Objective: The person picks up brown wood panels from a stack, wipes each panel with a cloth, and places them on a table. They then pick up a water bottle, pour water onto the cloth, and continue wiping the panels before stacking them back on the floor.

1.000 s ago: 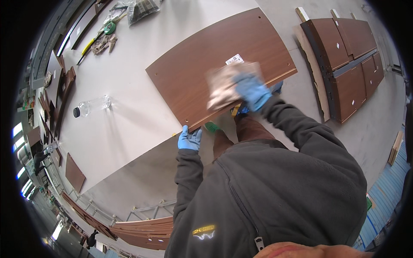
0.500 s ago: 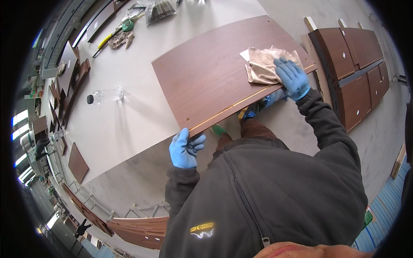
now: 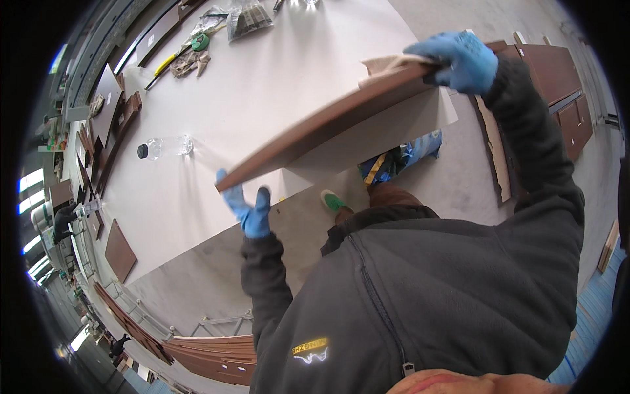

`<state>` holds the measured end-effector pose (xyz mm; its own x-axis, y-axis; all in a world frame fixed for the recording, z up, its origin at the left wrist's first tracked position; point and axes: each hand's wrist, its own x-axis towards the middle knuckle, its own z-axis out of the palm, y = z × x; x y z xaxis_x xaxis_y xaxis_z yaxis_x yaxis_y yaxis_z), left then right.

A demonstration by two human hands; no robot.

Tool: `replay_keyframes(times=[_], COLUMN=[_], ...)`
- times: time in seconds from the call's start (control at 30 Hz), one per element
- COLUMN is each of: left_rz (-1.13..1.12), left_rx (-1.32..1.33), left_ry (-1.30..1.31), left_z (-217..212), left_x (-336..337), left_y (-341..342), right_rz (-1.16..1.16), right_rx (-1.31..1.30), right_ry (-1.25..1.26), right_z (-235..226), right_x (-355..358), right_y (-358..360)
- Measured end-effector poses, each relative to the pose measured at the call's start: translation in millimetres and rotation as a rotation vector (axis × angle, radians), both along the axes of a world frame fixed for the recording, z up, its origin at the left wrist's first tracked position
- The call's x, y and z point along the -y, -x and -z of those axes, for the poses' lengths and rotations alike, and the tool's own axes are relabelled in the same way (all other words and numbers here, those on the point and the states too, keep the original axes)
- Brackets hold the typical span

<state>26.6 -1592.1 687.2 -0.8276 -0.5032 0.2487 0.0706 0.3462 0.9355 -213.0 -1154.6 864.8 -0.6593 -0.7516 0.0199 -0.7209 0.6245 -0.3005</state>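
Note:
A dark brown wooden panel [image 3: 328, 127] is raised off the white table and tilted, so its long edge and part of its pale underside show. My left hand [image 3: 247, 211], in a blue glove, holds its left end, with the thumb apart below the edge. Around the panel's right end, my blue-gloved right hand [image 3: 467, 62] grips it. A beige cloth [image 3: 387, 65] lies against the upper face beside the right fingers. Blur hides exactly how those fingers meet cloth and panel.
The white table [image 3: 262, 79] bears a clear bottle [image 3: 169, 146], a green tape roll [image 3: 199, 42] and a plastic bag [image 3: 248, 21]. Brown panels lie at the left and stacked at the right [image 3: 551, 72]. A blue bag [image 3: 413, 154] stands near my legs.
The panel has gone from lying face up to being raised and tilted on edge. My right hand has moved up and from the cloth to the panel's end; my left has shifted left and up.

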Motion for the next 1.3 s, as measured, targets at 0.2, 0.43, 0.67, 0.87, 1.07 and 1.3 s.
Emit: replay_keyframes(times=[0.2,0.43,0.67,0.87,1.07,1.3], left_rz=[0.062,-0.052,-0.136,-0.226,-0.258,-0.351], left_rx=[-0.054,-0.037,0.206,0.431,0.42,0.697], left_ry=[-0.52,-0.494,-0.643,-0.599,-0.702,-0.556], left_z=[53.3,18.0,47.5,96.6,129.6,141.5], left_x=[0.4,-47.4,-50.5,-49.1,-51.0,-37.1], left_y=[84.9,76.5,52.8,35.0,31.5,46.7], right_rz=[0.395,0.259,0.4,0.147,0.441,0.832], right_rx=[0.705,1.031,-0.181,-0.308,0.178,-0.534], right_ry=[0.01,0.604,0.729,0.484,0.19,-0.252], right_z=[-9.6,57.8,146.8,212.8,222.7,305.4], right_x=[16.6,-7.9,55.7,184.8,70.9,31.3], right_y=[87.7,174.9,75.5,-109.3,-9.5,7.8])
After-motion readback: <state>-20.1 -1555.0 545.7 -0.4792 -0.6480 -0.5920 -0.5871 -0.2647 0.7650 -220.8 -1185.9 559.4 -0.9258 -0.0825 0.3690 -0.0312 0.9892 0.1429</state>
